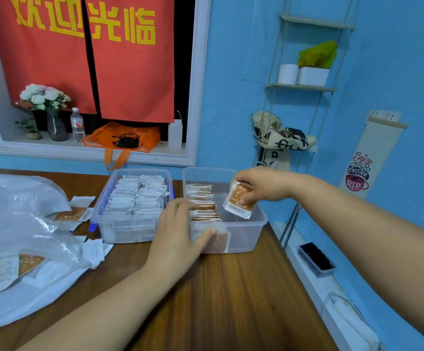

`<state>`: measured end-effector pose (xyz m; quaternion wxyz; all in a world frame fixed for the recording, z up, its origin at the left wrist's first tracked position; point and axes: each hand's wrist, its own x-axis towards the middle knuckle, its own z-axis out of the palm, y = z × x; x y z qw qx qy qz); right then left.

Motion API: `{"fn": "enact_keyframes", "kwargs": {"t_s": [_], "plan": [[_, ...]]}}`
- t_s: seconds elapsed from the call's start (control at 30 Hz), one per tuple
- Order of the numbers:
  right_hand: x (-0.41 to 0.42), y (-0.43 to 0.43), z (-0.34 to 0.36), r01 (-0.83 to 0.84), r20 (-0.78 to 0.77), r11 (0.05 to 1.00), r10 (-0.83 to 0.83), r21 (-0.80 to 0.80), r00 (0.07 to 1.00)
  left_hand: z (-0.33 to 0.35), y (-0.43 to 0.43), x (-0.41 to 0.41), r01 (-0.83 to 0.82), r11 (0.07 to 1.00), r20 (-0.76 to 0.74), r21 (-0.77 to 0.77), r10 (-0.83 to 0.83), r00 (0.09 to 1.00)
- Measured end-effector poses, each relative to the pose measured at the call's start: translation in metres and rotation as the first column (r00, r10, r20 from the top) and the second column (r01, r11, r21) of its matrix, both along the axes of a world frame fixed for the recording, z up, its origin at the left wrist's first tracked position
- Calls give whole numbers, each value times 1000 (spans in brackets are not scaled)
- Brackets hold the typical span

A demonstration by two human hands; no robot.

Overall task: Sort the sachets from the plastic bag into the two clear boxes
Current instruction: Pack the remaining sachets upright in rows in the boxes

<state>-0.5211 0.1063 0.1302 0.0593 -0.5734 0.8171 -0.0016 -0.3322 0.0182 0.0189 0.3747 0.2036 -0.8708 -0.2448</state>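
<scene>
Far left: crumpled clear plastic bag (15, 224) sprawls on brown wooden surface (231, 287), loose sachets (71, 214) at its mouth. Clear plastic box packed with white sachets (99, 202) sits between bag and second clear plastic box (246, 236), part-filled with orange row (202, 198). Left hand (180, 229) grips second box's near-left corner, thumb on front wall. Right hand (261, 184) pinches orange-and-white sachet (240, 201), tilted, over that box's open right half.

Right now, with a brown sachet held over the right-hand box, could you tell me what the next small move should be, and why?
Probably lower the brown sachet pinched in the right hand straight down into the right box. It hangs over that box's bare half, beside the row of brown sachets that the left hand holds steady. The left box holds white ones.
</scene>
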Motion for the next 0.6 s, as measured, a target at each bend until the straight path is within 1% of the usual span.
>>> {"fn": "enact_keyframes", "kwargs": {"t_s": [0.13, 0.23, 0.47, 0.6], "plan": [[4, -13, -12, -64, -92, 992, 74, 110, 993, 0, 1, 3, -1, 999, -63, 43, 4, 998], [7, -17, -22, -106, -118, 980, 126, 168, 985, 0, 3, 5, -13, 998, -37, 61, 16, 999], [7, -13, -21, -153, -59, 968, 167, 197, 984, 1, 6, 6, -29, 993, -22, 117, 32, 999], [9, -12, -17, -173, 16, 957, 174, 235, 985, 2, 6, 6, -32, 992, -16, 124, 34, 999]]}}
